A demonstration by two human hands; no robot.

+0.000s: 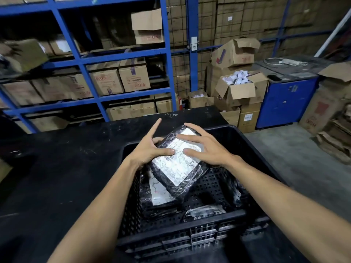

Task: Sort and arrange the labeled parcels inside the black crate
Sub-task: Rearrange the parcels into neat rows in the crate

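A black perforated crate [190, 238] sits in front of me beside a black table. Over its middle I hold a black plastic-wrapped parcel with a white label [176, 162], tilted. My left hand [150, 147] grips its left edge, index finger sticking out. My right hand [207, 147] rests on the top and right side, fingers spread over the label. Below it, a second labeled parcel [158, 190] leans against the crate's left wall. A third wrapped parcel [205, 213] lies flat near the front wall.
The black table [62, 168] spreads to the left of the crate. Blue shelving [85, 59] with cardboard boxes stands behind. Open boxes [239, 88] and a blue cabinet [284, 101] are at the back right. Concrete floor [296, 160] lies to the right.
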